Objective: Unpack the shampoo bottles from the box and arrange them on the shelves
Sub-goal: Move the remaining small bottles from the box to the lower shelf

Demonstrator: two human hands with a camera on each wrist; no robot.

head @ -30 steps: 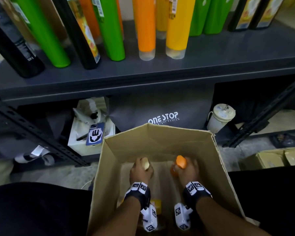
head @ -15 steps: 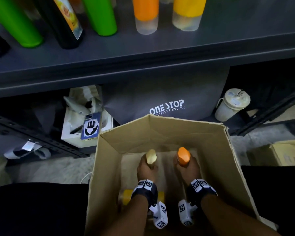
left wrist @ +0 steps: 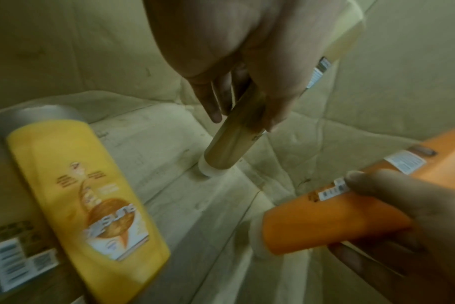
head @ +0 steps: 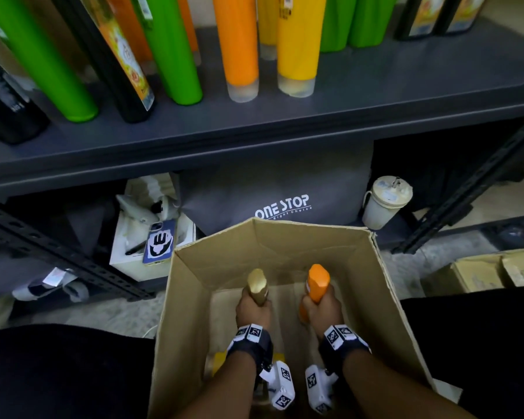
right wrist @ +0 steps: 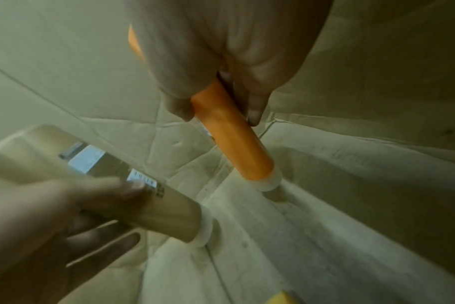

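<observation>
**Both bottles rising from the box**

Higher than a moment ago, both bottles now stand near-upright in the cardboard box [head: 384, 297], caps down. I see my left hand [head: 252, 308] wrapped round the gold bottle [head: 257, 286], my right hand [head: 322, 308] round the orange bottle [head: 317, 281], wrists straight, knuckles forward. One yellow bottle [left wrist: 86, 205] lies flat on the box floor.

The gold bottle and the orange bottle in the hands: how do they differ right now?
Colour: the gold bottle is metallic tan, the orange bottle bright orange.
Holder: the left hand grips the gold bottle, the right hand the orange bottle.
Place: the gold bottle is on the left of the cardboard box, the orange on the right.
Shared: both are held cap down inside the box, each with a pale translucent cap.
</observation>
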